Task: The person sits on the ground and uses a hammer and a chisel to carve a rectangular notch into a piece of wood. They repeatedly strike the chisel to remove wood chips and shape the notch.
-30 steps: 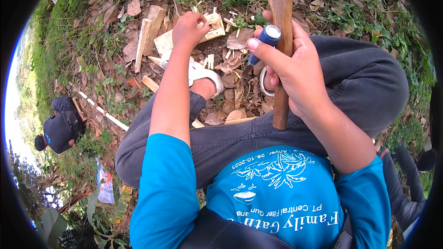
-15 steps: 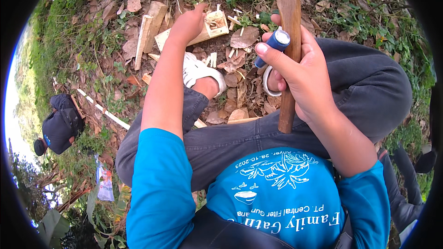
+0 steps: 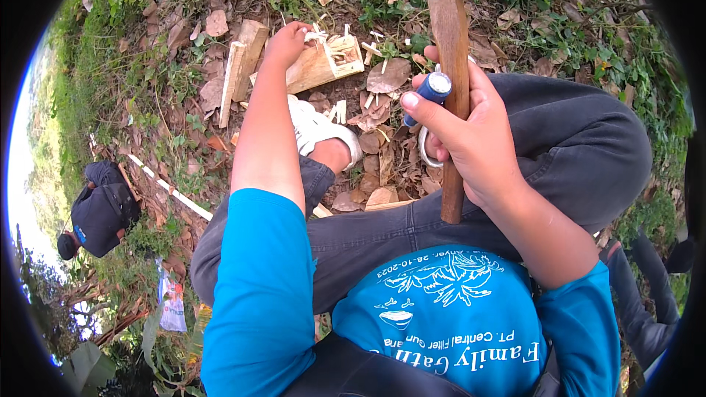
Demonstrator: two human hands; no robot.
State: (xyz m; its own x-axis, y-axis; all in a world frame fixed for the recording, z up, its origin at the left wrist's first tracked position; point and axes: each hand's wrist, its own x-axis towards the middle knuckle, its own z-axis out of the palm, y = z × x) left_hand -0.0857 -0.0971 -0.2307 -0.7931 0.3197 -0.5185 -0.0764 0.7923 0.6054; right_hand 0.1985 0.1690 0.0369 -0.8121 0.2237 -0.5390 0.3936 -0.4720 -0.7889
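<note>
Notched wood block (image 3: 312, 72): lying at the frame's upper centre, below and right of the nearer left hand (image 3: 284, 46), slanting lengthwise up rightward; unclear whether pinching pale chips (image 3: 316, 34); right of centre, with the right hand (image 3: 476, 132), clasping claw hammer (image 3: 450, 33) and blue tool handle (image 3: 434, 88).

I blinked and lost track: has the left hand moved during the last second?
Yes. Judged against the big brown leaf on the ground beside the wooden block, the left hand has shifted leftward and slightly up the picture.
</note>
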